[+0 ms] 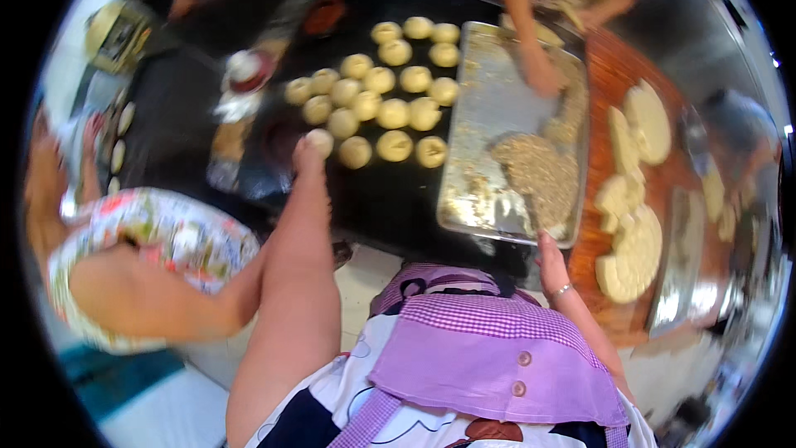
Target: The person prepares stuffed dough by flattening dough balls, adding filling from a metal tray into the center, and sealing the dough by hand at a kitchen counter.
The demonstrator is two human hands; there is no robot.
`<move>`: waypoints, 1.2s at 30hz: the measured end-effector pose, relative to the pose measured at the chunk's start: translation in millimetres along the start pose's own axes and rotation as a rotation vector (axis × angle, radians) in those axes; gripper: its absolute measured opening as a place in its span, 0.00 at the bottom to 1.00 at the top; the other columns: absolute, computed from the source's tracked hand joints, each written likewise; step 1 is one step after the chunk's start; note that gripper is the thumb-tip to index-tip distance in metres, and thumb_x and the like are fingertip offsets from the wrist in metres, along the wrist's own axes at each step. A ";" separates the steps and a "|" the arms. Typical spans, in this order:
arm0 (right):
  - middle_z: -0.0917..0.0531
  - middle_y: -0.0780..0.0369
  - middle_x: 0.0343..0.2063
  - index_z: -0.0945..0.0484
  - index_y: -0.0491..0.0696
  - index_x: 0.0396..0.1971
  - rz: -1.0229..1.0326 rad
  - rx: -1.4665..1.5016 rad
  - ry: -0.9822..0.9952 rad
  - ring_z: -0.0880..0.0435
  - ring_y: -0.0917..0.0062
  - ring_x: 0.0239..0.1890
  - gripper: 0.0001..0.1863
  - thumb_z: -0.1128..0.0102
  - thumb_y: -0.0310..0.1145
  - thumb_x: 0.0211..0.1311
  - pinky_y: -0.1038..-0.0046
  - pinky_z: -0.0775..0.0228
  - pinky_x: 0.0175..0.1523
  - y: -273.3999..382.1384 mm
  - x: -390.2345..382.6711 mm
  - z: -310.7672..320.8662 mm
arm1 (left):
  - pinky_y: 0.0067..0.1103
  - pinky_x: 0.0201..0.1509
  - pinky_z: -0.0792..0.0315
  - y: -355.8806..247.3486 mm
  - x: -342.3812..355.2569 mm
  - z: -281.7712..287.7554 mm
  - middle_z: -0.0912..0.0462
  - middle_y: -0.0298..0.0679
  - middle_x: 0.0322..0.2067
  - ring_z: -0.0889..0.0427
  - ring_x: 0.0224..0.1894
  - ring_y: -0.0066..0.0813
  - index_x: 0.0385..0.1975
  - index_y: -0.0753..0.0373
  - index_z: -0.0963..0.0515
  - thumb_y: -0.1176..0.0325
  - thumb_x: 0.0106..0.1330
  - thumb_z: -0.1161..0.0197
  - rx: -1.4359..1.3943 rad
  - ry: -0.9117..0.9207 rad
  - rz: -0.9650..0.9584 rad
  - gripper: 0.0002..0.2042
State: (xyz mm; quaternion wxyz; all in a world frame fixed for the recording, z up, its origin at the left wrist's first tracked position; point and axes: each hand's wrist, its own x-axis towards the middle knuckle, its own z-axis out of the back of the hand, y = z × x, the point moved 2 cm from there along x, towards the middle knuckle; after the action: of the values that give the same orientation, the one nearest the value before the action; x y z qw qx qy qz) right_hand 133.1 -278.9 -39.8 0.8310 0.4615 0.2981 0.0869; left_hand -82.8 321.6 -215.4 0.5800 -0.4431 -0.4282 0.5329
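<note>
My left hand [308, 158] reaches over the black table, its fingers closed around a pale round dough ball [320, 143] at the near left of the group. Several more filled dough balls [394, 114] stand in loose rows beyond it. To their right lies a metal tray [489, 58] with a mound of brown, crumbly filling [537, 172]. At the tray's near right rim is my right hand [551, 264], fingers pointing up; a thin, narrow shape runs from there into the filling. Blur hides what exactly those fingers hold.
Across the table a co-worker's hand [543, 73] reaches into the tray. Flattened dough pieces [634, 253] lie on the reddish-brown board [587, 282] at right. A person in a floral top [166, 232] stands close on my left. A red-and-white container [249, 72] sits at the left.
</note>
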 end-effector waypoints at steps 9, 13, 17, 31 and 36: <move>0.17 0.57 0.42 0.23 0.39 0.49 -0.152 0.061 -0.584 0.19 0.73 0.46 0.16 0.40 0.32 0.65 0.72 0.27 0.53 -89.2 -37.4 82.9 | 0.42 0.59 0.31 -88.4 -74.6 -43.9 0.22 0.58 0.49 0.25 0.52 0.59 0.48 0.72 0.24 0.66 0.52 0.31 0.678 -0.064 -0.191 0.24; 0.19 0.55 0.49 0.28 0.38 0.54 -0.202 0.191 -0.739 0.21 0.72 0.52 0.21 0.38 0.26 0.61 0.72 0.28 0.58 -128.3 -11.4 122.5 | 0.42 0.59 0.30 -145.2 -139.9 -52.1 0.28 0.56 0.57 0.26 0.55 0.57 0.57 0.71 0.32 0.71 0.57 0.35 0.638 -0.035 -0.589 0.26; 0.28 0.50 0.61 0.38 0.38 0.62 -0.056 0.285 -0.832 0.29 0.66 0.64 0.32 0.36 0.23 0.58 0.68 0.34 0.65 -132.6 44.7 151.7 | 0.42 0.57 0.29 -244.0 -268.9 -79.0 0.34 0.53 0.62 0.31 0.63 0.54 0.64 0.64 0.46 0.75 0.64 0.43 -0.095 0.545 0.253 0.29; 0.20 0.45 0.45 0.24 0.40 0.45 -0.638 -0.066 -0.942 0.24 0.50 0.54 0.34 0.24 0.47 0.41 0.55 0.32 0.60 -56.1 103.4 179.6 | 0.28 0.60 0.35 -267.3 -399.6 -55.7 0.34 0.42 0.60 0.33 0.62 0.37 0.54 0.61 0.29 0.78 0.60 0.41 0.384 0.806 -0.549 0.20; 0.19 0.45 0.47 0.23 0.40 0.46 -0.658 -0.191 -0.918 0.21 0.53 0.51 0.37 0.24 0.51 0.40 0.59 0.30 0.59 -68.5 112.5 191.6 | 0.22 0.55 0.32 -249.2 -391.6 -56.9 0.31 0.39 0.58 0.29 0.57 0.30 0.49 0.62 0.26 0.81 0.61 0.43 0.320 0.861 -0.408 0.16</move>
State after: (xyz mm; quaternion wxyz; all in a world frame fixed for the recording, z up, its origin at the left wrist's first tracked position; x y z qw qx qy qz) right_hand 325.3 -407.0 -66.7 0.8966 0.2577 0.0254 -0.3592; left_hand 6.2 -82.2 3.1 0.8571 -0.4355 -0.1408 0.2366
